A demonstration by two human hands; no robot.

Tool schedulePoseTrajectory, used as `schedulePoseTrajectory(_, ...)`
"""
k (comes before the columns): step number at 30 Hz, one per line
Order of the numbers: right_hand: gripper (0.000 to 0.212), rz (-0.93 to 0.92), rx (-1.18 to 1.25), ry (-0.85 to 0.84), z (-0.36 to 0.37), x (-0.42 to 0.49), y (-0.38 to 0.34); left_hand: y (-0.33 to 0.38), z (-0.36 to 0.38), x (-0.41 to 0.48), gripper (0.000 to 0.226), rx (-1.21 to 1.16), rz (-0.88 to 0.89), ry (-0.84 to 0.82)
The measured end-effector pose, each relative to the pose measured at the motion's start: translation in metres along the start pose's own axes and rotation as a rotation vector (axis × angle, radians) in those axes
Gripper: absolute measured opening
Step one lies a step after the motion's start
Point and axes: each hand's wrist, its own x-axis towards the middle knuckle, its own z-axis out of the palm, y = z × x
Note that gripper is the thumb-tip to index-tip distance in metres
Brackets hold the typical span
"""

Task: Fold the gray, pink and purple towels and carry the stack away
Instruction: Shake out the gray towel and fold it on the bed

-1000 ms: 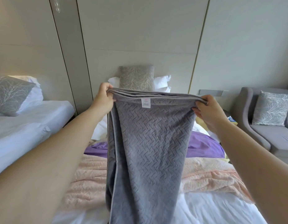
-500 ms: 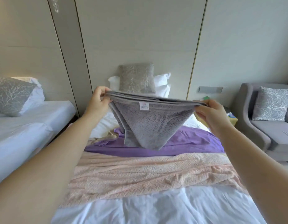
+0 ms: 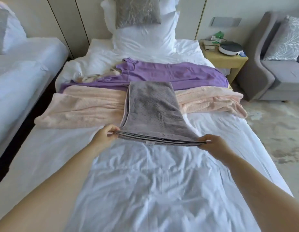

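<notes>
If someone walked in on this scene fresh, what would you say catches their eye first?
The gray towel, folded into a long strip, lies mid-bed across the pink towel, its near corners pinched by the left hand and right hand. Behind it, the purple towel spreads unfolded across the white bed.

Matt, plush cloth with an embossed zigzag weave on the gray towel point(image 3: 150, 108). Soft, ribbed, fleecy cloth on the pink towel point(image 3: 88, 106). Smoother, thinner, creased cloth on the purple towel point(image 3: 187, 74). Crumpled white cotton-like bed sheet point(image 3: 155, 181). Glossy white plastic on the round device point(image 3: 230, 49), far right.
</notes>
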Motion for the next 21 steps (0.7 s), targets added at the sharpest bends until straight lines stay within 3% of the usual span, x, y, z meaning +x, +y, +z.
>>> schedulePoseTrajectory(3, 0.031, -0.056, -0.149, -0.002, 0.021, -0.03, 0.035, -0.032, 0.014, -0.037, 0.018, 0.036, -0.029, -0.048)
schedulePoseTrajectory(6, 0.019, -0.054, -0.294, -0.011, 0.037, -0.054, 0.064, -0.06, 0.025, -0.077, 0.017, 0.138, -0.087, -0.085)
schedulePoseTrajectory(10, 0.02, -0.087, -0.436, -0.132, 0.053, -0.086, 0.102, -0.09, 0.042, -0.132, 0.014, 0.263, -0.086, -0.107)
schedulePoseTrajectory(21, 0.022, -0.11, -0.524, -0.238, 0.071, -0.204, 0.214, -0.164, 0.11, -0.284, 0.023, 0.35, -0.181, -0.081)
